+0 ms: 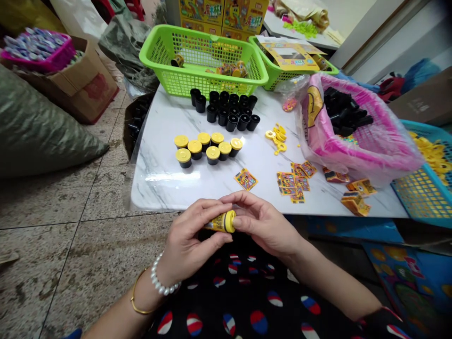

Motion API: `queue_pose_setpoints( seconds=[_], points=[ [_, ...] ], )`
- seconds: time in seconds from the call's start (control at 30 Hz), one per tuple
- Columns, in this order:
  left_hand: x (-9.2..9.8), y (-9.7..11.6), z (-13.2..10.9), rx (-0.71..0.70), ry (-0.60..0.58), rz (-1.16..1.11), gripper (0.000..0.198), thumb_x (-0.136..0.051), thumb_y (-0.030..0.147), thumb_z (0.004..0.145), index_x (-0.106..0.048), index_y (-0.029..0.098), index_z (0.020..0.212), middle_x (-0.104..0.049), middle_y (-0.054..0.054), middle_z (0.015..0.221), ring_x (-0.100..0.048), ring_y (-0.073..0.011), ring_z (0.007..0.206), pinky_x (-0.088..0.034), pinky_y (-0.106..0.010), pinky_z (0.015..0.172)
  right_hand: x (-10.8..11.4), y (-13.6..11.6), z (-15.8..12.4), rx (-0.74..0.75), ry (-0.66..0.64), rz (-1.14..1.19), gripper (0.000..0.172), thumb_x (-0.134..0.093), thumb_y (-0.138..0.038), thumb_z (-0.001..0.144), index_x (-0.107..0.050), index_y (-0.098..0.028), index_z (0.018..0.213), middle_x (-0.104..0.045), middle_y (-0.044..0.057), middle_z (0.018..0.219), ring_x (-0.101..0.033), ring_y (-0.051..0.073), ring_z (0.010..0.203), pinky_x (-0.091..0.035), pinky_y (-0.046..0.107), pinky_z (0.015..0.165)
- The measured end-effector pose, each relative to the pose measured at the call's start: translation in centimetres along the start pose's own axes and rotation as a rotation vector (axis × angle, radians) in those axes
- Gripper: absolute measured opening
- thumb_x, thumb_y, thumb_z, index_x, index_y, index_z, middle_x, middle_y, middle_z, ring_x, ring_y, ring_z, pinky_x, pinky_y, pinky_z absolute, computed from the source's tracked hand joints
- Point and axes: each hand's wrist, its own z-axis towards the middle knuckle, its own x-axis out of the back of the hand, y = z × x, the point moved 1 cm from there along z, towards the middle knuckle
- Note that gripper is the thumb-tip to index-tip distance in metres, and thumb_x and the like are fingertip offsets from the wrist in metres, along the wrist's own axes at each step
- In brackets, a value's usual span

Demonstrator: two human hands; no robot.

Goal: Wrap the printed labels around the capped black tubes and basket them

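Between my left hand and my right hand I hold a small bottle with a yellow cap and a printed wrapper, lying on its side. The fingers of both hands grip it, and my right fingertips press on the cap end. Just beyond my hands, at the near edge of the white marble table, stand several black cups with yellow caps. Behind them is a group of uncapped black cups. Several small printed sachets and loose yellow rings lie to the right.
Green plastic baskets stand at the table's far edge. A pink-lined bag of black cups sits at the right, beside a blue basket of yellow parts. Sacks and cardboard boxes stand on the tiled floor at the left.
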Motion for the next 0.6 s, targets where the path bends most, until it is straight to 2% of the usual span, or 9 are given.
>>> queue_pose_setpoints(
  seconds=[0.17, 0.27, 0.37, 0.47, 0.6],
  points=[
    [-0.3, 0.8, -0.1, -0.045, -0.059, -0.024, 0.047, -0.077, 0.011, 0.076, -0.067, 0.026, 0.12, -0.075, -0.005, 0.109, -0.071, -0.0197, 0.098, -0.055, -0.031, 0.088, 0.5, 0.4, -0.8, -0.112, -0.071, 0.033, 0.053, -0.084, -0.031, 0.074, -0.062, -0.021, 0.121, -0.065, 0.008, 0.124, -0.062, 0.019, 0.113, -0.047, 0.034, 0.101],
    [-0.8, 1.0, -0.3, -0.074, -0.11, -0.001, 0.048, -0.079, 0.015, 0.075, -0.068, 0.026, 0.12, -0.078, -0.006, 0.103, -0.073, -0.0206, 0.09, -0.058, -0.031, 0.082, 0.6, 1.4, -1.4, -0.186, -0.132, 0.099, 0.061, -0.083, -0.033, 0.074, -0.061, -0.021, 0.129, -0.065, 0.008, 0.126, -0.064, 0.019, 0.11, -0.049, 0.032, 0.097],
    [-1.3, 1.2, -0.6, -0.111, -0.141, 0.028, 0.048, -0.077, 0.013, 0.074, -0.07, 0.024, 0.12, -0.079, -0.007, 0.1, -0.074, -0.0222, 0.086, -0.06, -0.033, 0.08, 0.4, 2.1, -2.0, -0.225, -0.137, 0.153, 0.066, -0.083, -0.032, 0.072, -0.06, -0.022, 0.132, -0.066, 0.008, 0.126, -0.065, 0.019, 0.106, -0.051, 0.029, 0.09],
    [-1.6, 1.5, -0.8, -0.116, -0.122, 0.049, 0.045, -0.073, 0.008, 0.073, -0.071, 0.023, 0.116, -0.079, -0.008, 0.097, -0.074, -0.0214, 0.083, -0.061, -0.032, 0.077, 0.1, 2.5, -2.5, -0.222, -0.107, 0.172, 0.066, -0.084, -0.029, 0.07, -0.061, -0.023, 0.132, -0.066, 0.006, 0.126, -0.064, 0.019, 0.107, -0.051, 0.03, 0.091],
    [-1.9, 1.9, -1.0, -0.083, -0.139, 0.044, 0.036, -0.074, 0.015, 0.076, -0.073, 0.022, 0.111, -0.079, -0.008, 0.087, -0.074, -0.0202, 0.074, -0.061, -0.028, 0.067, -0.2, 2.9, -3.4, -0.222, -0.087, 0.183, 0.065, -0.084, -0.029, 0.071, -0.061, -0.024, 0.132, -0.068, 0.006, 0.123, -0.065, 0.02, 0.107, -0.051, 0.033, 0.094]
  ],
)
